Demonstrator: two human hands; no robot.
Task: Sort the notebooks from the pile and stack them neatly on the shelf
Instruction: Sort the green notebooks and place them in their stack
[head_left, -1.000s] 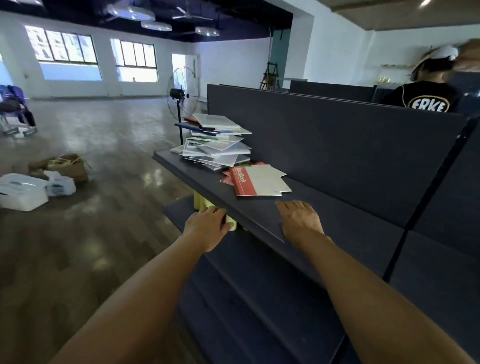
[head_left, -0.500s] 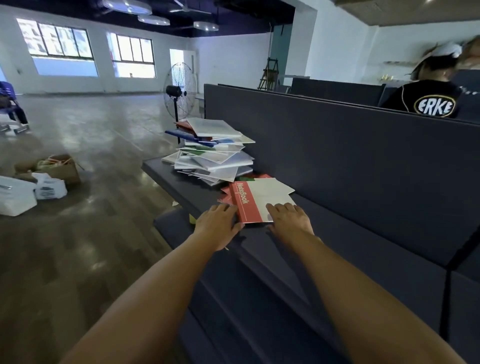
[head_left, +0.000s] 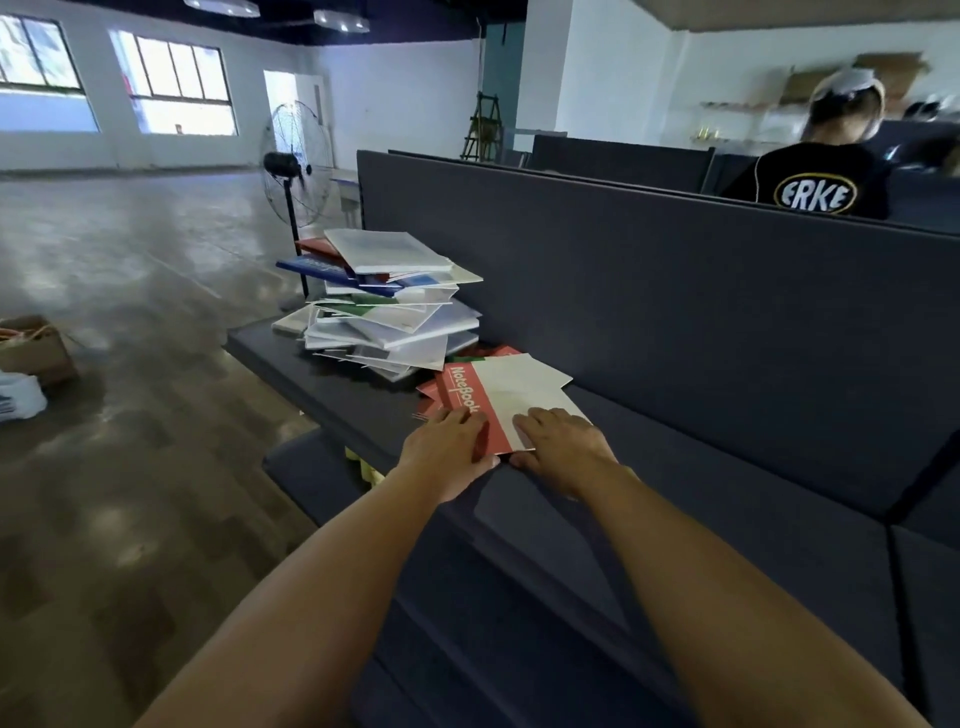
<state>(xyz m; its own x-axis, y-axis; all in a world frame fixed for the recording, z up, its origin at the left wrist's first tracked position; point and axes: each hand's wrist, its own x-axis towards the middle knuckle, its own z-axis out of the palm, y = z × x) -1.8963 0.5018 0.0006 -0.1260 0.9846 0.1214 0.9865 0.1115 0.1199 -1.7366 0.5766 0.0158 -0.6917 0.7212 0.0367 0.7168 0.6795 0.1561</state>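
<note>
Two hands on the dark shelf (head_left: 675, 467), near its front edge. Left hand (head_left: 451, 446) flat on the red strip of the red and white notebook (head_left: 498, 402), fingers straight, thumb under the near corner; gripping or only pressing, hard to tell. Right hand (head_left: 563, 447) resting on the white part of the same notebook, fingers straight and relaxed, holding nothing. Word "NoteBook" on the red strip. More red and green covers peeking out from under it, lying flat on the shelf.

Messy pile of notebooks (head_left: 384, 306) just behind, toward the shelf's left end, close to the back wall. Books in the pile turned every which way, white, blue, green and red.

Standing fan (head_left: 296, 161) on the floor past the shelf's left end. Cardboard box (head_left: 34, 351) on the floor far left. Person in a black shirt (head_left: 815, 182) behind the shelf's back wall.
</note>
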